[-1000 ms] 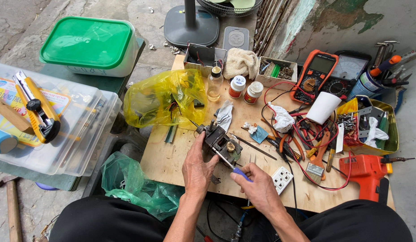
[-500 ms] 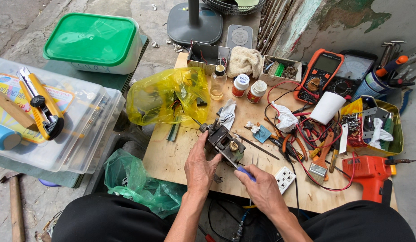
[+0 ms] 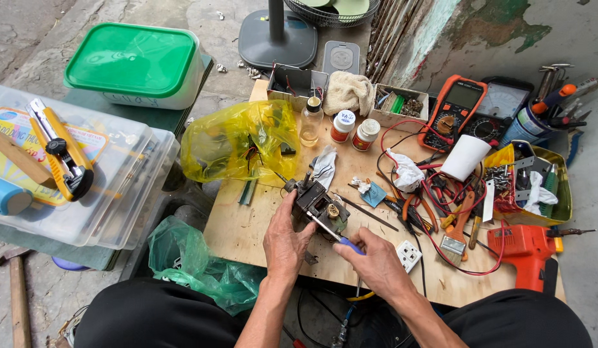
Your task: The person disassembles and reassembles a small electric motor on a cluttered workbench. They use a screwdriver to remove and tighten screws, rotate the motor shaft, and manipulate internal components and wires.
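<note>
A small dark motor-like part (image 3: 319, 205) with a metal frame sits near the front middle of the wooden board (image 3: 241, 225). My left hand (image 3: 285, 240) grips its left side and holds it steady. My right hand (image 3: 376, 263) holds a screwdriver (image 3: 334, 235) with a blue handle, its metal shaft angled up-left with the tip against the part. Both forearms come in from the bottom edge.
A yellow plastic bag (image 3: 237, 143) lies left of the part. Bottles (image 3: 343, 125), an orange multimeter (image 3: 455, 111), pliers, red wires and a white tape roll (image 3: 465, 157) crowd the right side. An orange drill (image 3: 528, 248) sits front right. Clear plastic bins (image 3: 86, 187) stand left.
The view has shifted slightly. My left hand has turned the part a little and my right hand keeps the screwdriver tip on it.
</note>
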